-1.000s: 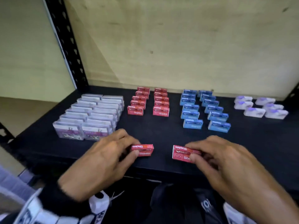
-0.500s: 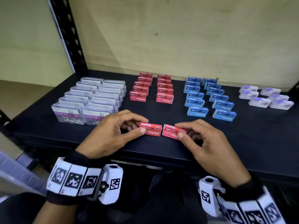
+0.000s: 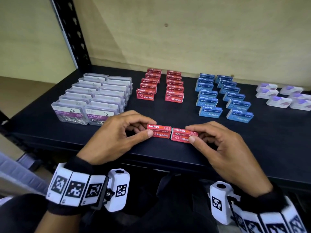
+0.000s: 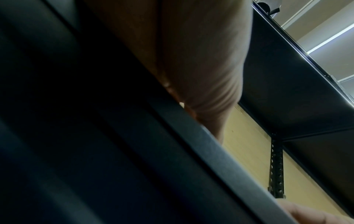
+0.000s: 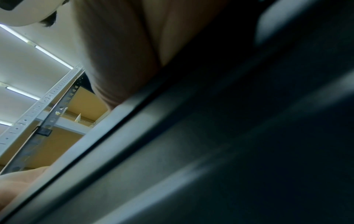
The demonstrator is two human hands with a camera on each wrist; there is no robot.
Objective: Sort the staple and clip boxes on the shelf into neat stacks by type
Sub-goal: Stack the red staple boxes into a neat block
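Observation:
Two red staple boxes lie end to end near the front of the black shelf (image 3: 277, 140). My left hand (image 3: 117, 137) pinches the left red box (image 3: 159, 132) between thumb and fingers. My right hand (image 3: 223, 147) pinches the right red box (image 3: 182, 134) the same way. Further back stand two rows of red staple boxes (image 3: 159, 86), two rows of blue staple boxes (image 3: 222, 96) and two rows of clear paper clip boxes (image 3: 94, 98). Both wrist views show only the heel of a hand (image 4: 201, 60) and the shelf's front edge (image 5: 134, 136).
Several white boxes with purple marks (image 3: 284, 96) sit at the back right. A black perforated upright (image 3: 72, 31) stands at the back left, and a plywood back panel (image 3: 202, 34) closes off the shelf. Bare black shelf lies right of my right hand.
Both hands have brought their red boxes toward each other; the gap between the boxes has closed and their ends now meet. The camera view has shifted.

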